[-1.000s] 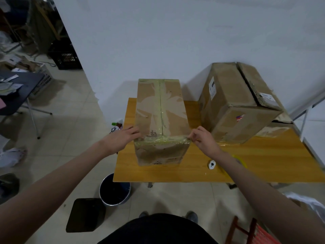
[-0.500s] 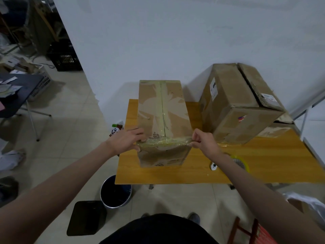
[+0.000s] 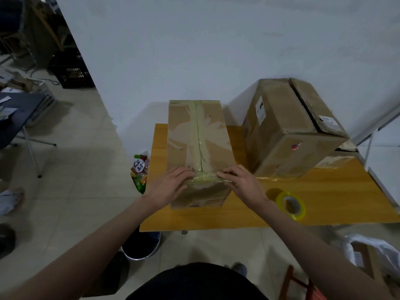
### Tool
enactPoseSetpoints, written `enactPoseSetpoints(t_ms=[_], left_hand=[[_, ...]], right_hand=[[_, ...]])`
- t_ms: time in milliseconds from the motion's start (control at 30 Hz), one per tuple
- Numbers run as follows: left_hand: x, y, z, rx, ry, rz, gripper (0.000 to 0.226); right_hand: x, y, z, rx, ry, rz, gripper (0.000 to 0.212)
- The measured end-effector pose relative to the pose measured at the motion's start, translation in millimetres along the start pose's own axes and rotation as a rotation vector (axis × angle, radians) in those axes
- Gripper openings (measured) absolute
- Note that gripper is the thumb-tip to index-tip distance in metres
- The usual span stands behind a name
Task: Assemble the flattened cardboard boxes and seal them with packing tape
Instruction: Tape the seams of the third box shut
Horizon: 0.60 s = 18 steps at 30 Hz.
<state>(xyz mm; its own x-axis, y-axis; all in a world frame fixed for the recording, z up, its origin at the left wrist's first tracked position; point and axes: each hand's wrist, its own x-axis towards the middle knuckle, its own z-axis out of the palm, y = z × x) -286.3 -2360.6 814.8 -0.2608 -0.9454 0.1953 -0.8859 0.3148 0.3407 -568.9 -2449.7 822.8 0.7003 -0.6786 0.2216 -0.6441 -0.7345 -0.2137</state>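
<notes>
Left hand (image 3: pixel 171 187): fingers flat, pressing tape (image 3: pixel 203 180) along the near top edge of the box (image 3: pixel 199 144); moved inward from the corner. Right hand (image 3: pixel 240 182): likewise flat, now nearer the seam. Box upright on table (image 3: pixel 324 191); tape roll (image 3: pixel 291 205) now uncovered beside right wrist.

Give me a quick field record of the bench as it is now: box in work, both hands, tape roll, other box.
box in work: narrow box on the wooden table, centre seam taped
left hand: fingers flat on tape at the near top edge
right hand: fingers flat on the same tape strip
tape roll: lying on the table, right of the hands, untouched
other box: larger box, back right
</notes>
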Motion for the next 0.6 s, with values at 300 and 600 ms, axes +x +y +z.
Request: enactPoseSetpoints(t_ms=[300, 600], left_hand=[[20, 27, 21, 0.057, 0.016, -0.027, 0.049], [3, -1, 16, -0.115, -0.014, 0.037, 0.052]], right_hand=[[-3, -5, 6, 0.096, 0.144, 0.111, 0.024], [-6, 0, 3, 0.148, 0.162, 0.214, 0.029]])
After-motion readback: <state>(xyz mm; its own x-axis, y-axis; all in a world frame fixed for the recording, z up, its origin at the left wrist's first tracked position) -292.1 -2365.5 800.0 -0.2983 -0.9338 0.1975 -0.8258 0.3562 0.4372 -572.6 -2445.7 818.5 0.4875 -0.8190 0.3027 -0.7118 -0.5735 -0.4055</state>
